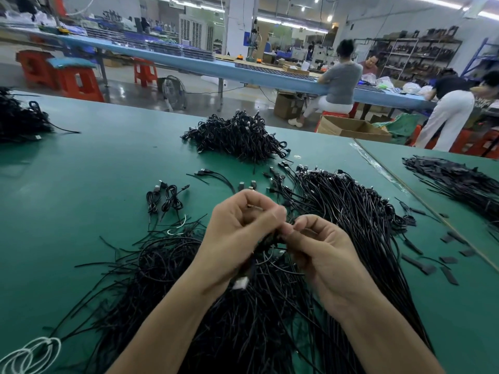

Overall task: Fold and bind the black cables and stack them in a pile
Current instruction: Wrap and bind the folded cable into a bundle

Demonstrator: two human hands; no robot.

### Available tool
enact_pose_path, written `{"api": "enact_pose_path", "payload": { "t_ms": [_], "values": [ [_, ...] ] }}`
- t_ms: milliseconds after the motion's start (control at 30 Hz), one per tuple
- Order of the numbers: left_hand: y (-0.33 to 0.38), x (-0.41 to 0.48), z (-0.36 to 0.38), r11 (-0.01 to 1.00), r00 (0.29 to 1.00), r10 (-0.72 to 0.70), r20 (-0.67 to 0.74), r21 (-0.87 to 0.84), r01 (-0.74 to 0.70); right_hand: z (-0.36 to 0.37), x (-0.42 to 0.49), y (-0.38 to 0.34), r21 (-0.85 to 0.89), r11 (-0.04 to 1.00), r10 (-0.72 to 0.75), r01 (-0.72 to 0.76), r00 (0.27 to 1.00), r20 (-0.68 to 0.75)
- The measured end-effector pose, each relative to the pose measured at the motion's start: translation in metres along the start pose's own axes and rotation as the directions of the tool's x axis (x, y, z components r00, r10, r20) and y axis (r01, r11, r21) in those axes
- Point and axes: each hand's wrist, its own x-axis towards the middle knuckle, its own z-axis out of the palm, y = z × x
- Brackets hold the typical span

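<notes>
Hands are meeting at centre frame, with the forearms rising from the bottom edge. Left hand (237, 233) is curling round a folded cable (267, 244), thumb lying across the top. Right hand (321, 252) is pinching the same cable with thumb and forefinger, the other fingers bent. The cable is sitting between the palms above the table (94, 157). It is black and bunched in short loops, with a silver plug (240, 282) hanging below the left hand.

Box (353, 129) of cardboard is standing open at upper right, beyond the table edge; its contents are not showing.

Loose cables (351, 211) are fanning out under and right of the hands. Pile (237, 136) of bound cables is lying at upper centre. Two bound cables (164, 198) are lying left of the hands.
</notes>
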Motion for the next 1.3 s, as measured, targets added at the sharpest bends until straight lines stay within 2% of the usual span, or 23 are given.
{"api": "enact_pose_path", "payload": {
  "t_ms": [100,200,300,400,467,567,667,733,833,1000,1067,1200,1300],
  "values": [
    [-0.01,0.001,-0.003,0.962,0.996,0.062,-0.067,0.268,-0.042,-0.002,0.002,-0.001,-0.209,0.964,-0.19,0.167,0.977,-0.097],
    [-0.016,0.002,-0.005,0.9,0.991,0.099,-0.094,0.432,-0.049,-0.003,0.003,-0.002,-0.461,0.834,-0.405,0.303,0.904,-0.138],
    [-0.021,0.003,-0.002,0.904,0.999,-0.045,-0.002,0.425,0.041,0.002,0.001,-0.002,-0.543,0.737,-0.536,0.403,0.838,-0.105],
    [-0.024,0.001,0.003,0.946,0.983,-0.164,0.081,0.296,0.133,0.008,-0.002,0.0,-0.548,0.698,-0.584,0.461,0.809,-0.064],
    [-0.024,0.001,0.005,0.966,0.982,-0.175,0.075,0.208,0.156,0.012,-0.003,0.0,-0.513,0.722,-0.569,0.464,0.82,-0.06],
    [-0.02,0.003,0.005,0.982,0.982,-0.189,0.012,-0.002,0.189,0.012,-0.002,-0.002,-0.373,0.823,-0.486,0.43,0.872,-0.067],
    [-0.009,0.006,0.002,0.929,0.982,-0.188,-0.028,-0.33,0.168,0.011,-0.003,-0.002,-0.306,0.885,-0.377,0.351,0.926,-0.027],
    [-0.002,0.006,0.0,0.91,0.985,-0.164,-0.045,-0.391,0.134,0.009,-0.003,0.001,-0.259,0.921,-0.3,0.29,0.954,0.004],
    [0.001,0.004,-0.001,0.957,0.987,-0.154,-0.054,-0.258,0.135,0.01,-0.003,0.003,-0.24,0.944,-0.218,0.227,0.974,0.064],
    [-0.004,0.0,0.0,0.991,0.998,-0.022,-0.057,-0.132,0.014,0.008,-0.001,-0.001,-0.187,0.968,-0.152,0.167,0.984,0.094],
    [-0.002,0.001,0.001,0.993,0.998,0.001,-0.058,-0.116,-0.007,0.005,0.0,-0.002,-0.176,0.972,-0.143,0.154,0.987,0.072],
    [-0.005,0.001,-0.001,0.999,0.999,0.016,0.03,0.047,-0.018,-0.002,0.002,-0.007,-0.151,0.978,-0.145,0.142,0.989,-0.006],
    [-0.013,0.002,-0.004,0.959,0.999,-0.014,-0.035,0.283,0.024,-0.005,0.002,-0.008,-0.18,0.968,-0.189,0.175,0.979,-0.069]
  ]
}}
